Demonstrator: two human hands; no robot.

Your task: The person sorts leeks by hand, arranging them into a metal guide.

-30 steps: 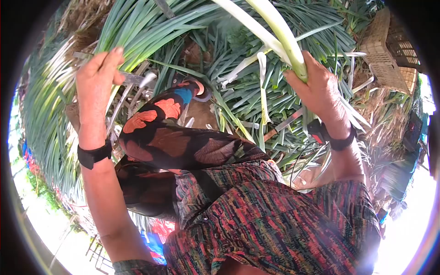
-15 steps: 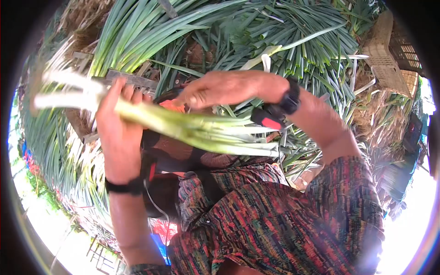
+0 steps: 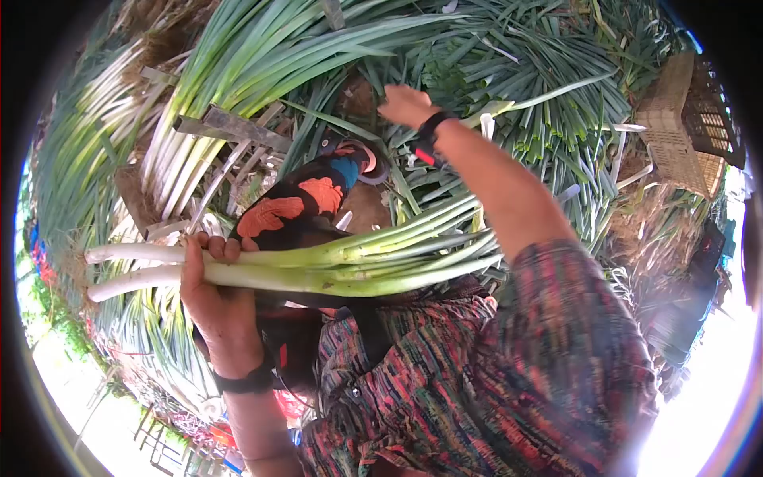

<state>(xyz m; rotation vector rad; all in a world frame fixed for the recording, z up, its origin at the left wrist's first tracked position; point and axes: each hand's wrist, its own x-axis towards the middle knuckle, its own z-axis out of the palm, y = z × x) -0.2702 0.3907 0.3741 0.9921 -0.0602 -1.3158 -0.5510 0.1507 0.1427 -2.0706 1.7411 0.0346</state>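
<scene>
My left hand (image 3: 218,306) is wrapped around two thick green onions (image 3: 342,270) at their pale stalks. They lie across in front of my shirt, with their white root ends to the left and green leaves to the right. My right hand (image 3: 407,106) is stretched forward, apart from these onions, above the edge of a large heap of green onion leaves (image 3: 532,95). Its back faces me, and its fingers are mostly out of sight. Black bands circle both wrists; the right one carries a small black and red device.
Untrimmed green onions (image 3: 179,135) lie at the upper left beside wooden slats (image 3: 246,127). My knee, in dark cloth with orange patterns (image 3: 318,195), is in the middle. A woven plastic crate (image 3: 675,131) stands at the right, above straw-like trimmings.
My right hand has left the onions and reached forward over the leaf heap. My left hand has lowered the onions, and they now lie more level.
</scene>
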